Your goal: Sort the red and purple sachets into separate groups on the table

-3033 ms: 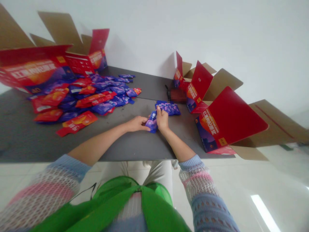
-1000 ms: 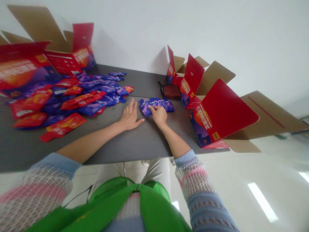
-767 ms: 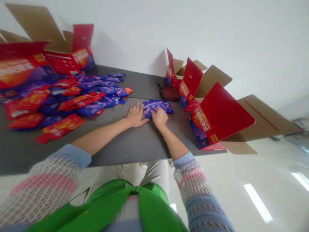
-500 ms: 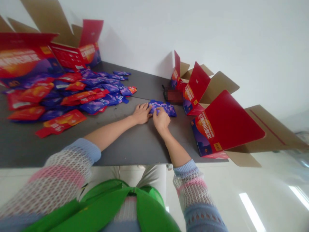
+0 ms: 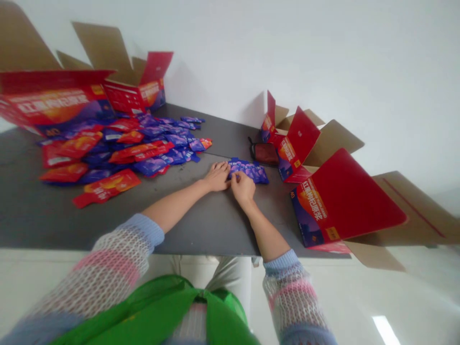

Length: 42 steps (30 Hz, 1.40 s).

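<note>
A small stack of purple sachets [image 5: 251,170] lies on the dark grey table [image 5: 201,220] in front of me. My left hand [image 5: 216,176] rests on the table with its fingers stretched out, fingertips touching the stack's left edge. My right hand [image 5: 243,186] is curled, its fingers pinched on the near edge of the same stack. Both arms wear a knitted pastel sleeve.
A big heap of red and purple sachets [image 5: 122,146] covers the table's left half. Open red cartons [image 5: 53,103] stand behind it. More open red cartons [image 5: 334,196] stand at the right. A dark red pouch [image 5: 265,153] lies beyond the stack.
Earlier both hands held a few purple sachets above the table. They have been laid on the stack, and my left hand has slid over to its left edge.
</note>
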Tool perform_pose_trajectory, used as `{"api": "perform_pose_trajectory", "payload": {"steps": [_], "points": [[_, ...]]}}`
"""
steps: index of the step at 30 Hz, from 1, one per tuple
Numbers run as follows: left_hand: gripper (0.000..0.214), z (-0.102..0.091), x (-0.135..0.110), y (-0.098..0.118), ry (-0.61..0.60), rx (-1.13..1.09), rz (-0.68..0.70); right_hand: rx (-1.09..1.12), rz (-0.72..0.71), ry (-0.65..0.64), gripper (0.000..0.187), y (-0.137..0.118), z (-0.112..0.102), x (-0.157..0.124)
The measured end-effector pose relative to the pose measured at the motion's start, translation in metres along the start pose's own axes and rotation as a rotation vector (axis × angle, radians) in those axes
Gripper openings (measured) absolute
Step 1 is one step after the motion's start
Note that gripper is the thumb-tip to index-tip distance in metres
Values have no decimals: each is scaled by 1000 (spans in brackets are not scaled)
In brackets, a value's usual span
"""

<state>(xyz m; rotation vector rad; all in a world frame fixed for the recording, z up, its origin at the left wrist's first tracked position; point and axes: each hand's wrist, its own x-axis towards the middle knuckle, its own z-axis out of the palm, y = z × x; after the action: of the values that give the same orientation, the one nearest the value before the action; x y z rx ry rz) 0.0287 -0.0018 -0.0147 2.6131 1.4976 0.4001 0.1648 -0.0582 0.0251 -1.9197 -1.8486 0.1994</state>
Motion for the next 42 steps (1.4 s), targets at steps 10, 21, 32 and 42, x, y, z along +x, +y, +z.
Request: {"api": "perform_pose_trajectory", "payload": {"steps": [10, 21, 32, 42], "points": [[68, -13, -15, -16, 198, 90, -24, 64, -46, 27, 26, -1, 1, -2], [36, -49, -84, -83, 203, 253, -151, 59, -88, -4, 28, 3, 4, 1], [43, -70, -126, -96, 251, 331, -477, 56, -85, -3, 28, 0, 1, 1], [38, -68, -123, -94, 201, 282, -457, 78, -75, -15, 27, 4, 5, 4]]}}
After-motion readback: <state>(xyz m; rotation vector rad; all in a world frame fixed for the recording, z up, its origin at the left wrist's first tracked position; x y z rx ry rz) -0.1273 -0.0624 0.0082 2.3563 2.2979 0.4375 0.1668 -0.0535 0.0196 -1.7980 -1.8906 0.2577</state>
